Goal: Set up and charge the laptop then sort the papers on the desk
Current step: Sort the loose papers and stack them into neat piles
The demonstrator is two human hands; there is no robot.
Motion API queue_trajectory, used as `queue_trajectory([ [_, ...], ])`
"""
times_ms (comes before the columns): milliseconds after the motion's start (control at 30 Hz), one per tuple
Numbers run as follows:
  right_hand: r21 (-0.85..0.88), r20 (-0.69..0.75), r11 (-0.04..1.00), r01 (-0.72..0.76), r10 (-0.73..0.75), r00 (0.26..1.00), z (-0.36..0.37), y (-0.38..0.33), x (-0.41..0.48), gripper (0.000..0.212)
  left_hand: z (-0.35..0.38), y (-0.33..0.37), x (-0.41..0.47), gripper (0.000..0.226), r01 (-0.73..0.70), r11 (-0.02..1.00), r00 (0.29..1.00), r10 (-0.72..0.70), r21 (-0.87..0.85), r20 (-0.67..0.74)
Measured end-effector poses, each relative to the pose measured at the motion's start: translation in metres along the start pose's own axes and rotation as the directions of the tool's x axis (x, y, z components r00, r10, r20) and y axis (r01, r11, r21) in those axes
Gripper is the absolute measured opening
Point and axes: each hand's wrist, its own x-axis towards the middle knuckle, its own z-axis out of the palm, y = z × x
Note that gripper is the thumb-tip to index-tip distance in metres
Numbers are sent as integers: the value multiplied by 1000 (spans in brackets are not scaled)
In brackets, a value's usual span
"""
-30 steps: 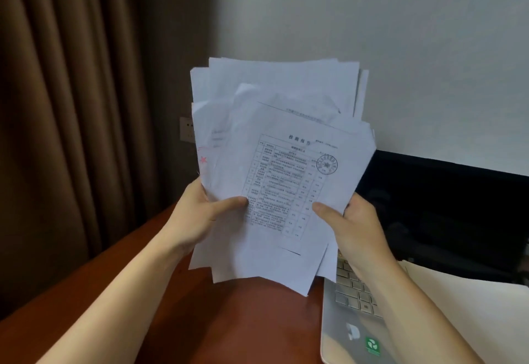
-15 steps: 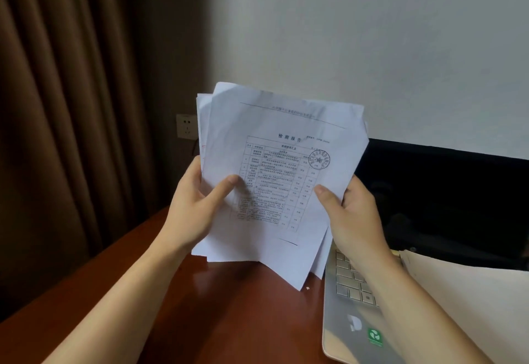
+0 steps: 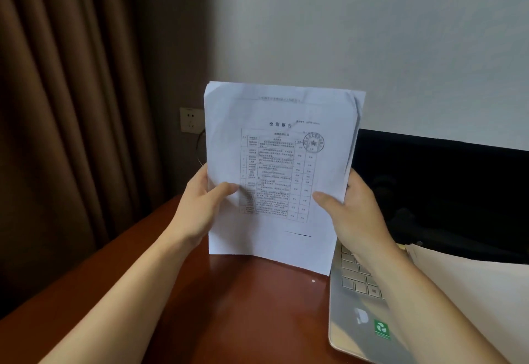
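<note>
I hold a stack of white papers [image 3: 274, 123] upright, its bottom edge resting on the reddish-brown desk [image 3: 243, 315]. The front sheet carries a printed table and a round stamp. My left hand [image 3: 197, 209] grips the stack's left edge, thumb across the front. My right hand [image 3: 352, 214] grips the right edge the same way. An open silver laptop [image 3: 357, 320] sits at the right, its dark screen [image 3: 443, 192] behind my right hand; my right forearm crosses its keyboard.
A wall socket [image 3: 190, 119] with a thin dark cable below it sits left of the papers. Brown curtains [image 3: 71, 120] hang along the left. A pale sheet or folder [image 3: 472, 292] lies over the laptop's right part.
The fanned, skewed sheets have been squared into one neat stack, lowered until its bottom edge stands on the desk. Both hands kept their hold on the two sides.
</note>
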Motion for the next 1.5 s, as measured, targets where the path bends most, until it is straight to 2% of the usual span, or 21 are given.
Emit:
queue_trajectory([
  [100, 34, -30, 999, 41, -40, 999, 2, -4, -1, 33, -1, 0, 2, 50, -41, 999, 999, 41, -4, -2],
  [200, 96, 56, 995, -13, 7, 998, 2, -3, -3, 35, -2, -3, 0, 62, -21, 998, 998, 18, -54, -61],
  [233, 89, 67, 996, -24, 18, 998, 3, -2, -4, 36, -3, -5, 0, 60, 1, 997, 996, -8, -80, -91],
  [333, 37, 30, 999, -10, 9, 1000, 3, 1, -5, 33, -3, -5, -1, 31, 32, 995, 989, -46, -97, -143],
  [367, 30, 18, 1000, 7, -8, 1000, 4, -1, -6, 32, -1, -3, -1, 27, 29, 996, 989, -42, -89, -144],
  [467, 16, -32, 998, 67, -66, 997, 7, -7, -6, 30, 6, 6, -4, 37, -26, 999, 992, 20, -47, -125],
  [533, -12, -14, 998, 66, -66, 998, 10, -7, -7, 33, 9, 7, -6, 41, -6, 999, 995, 2, -38, -96],
  [633, -68, 50, 997, 40, -36, 998, 16, -1, -12, 34, 11, 7, -9, 33, 61, 998, 998, -61, -1, -34],
  [733, -41, 14, 998, 53, -53, 999, 17, -5, -14, 32, 7, 11, -8, 20, 46, 999, 995, -46, 4, -91],
  [933, -54, 81, 998, 26, -22, 996, 21, -8, -17, 32, 2, 13, -8, 24, 92, 991, 995, -86, 100, -55],
  [1033, -53, 59, 998, 15, -12, 998, 10, -21, -12, 35, 6, 28, -12, 22, 107, 992, 994, -108, 64, 18],
  [1167, -86, 101, 990, -110, 118, 988, -28, -33, -17, 41, 27, 35, -22, 22, 209, 976, 978, -209, -57, 0],
  [1233, -126, 57, 971, -203, 212, 976, -53, -32, -28, 36, 46, 34, -29, 23, 269, 963, 963, -269, 9, 0],
  [1333, -215, -18, 924, -317, 321, 947, -98, -25, -50, 29, 86, 31, -43, 14, 358, 930, 926, -365, 86, 100],
  [1433, -310, -158, 861, -402, 371, 915, -147, -14, -75, 15, 133, 32, -60, 13, 422, 894, 879, -445, 152, 172],
  [1500, -349, -244, 827, -442, 375, 894, -177, -7, -95, 13, 164, 32, -73, 22, 414, 881, 852, -463, 228, 242],
])
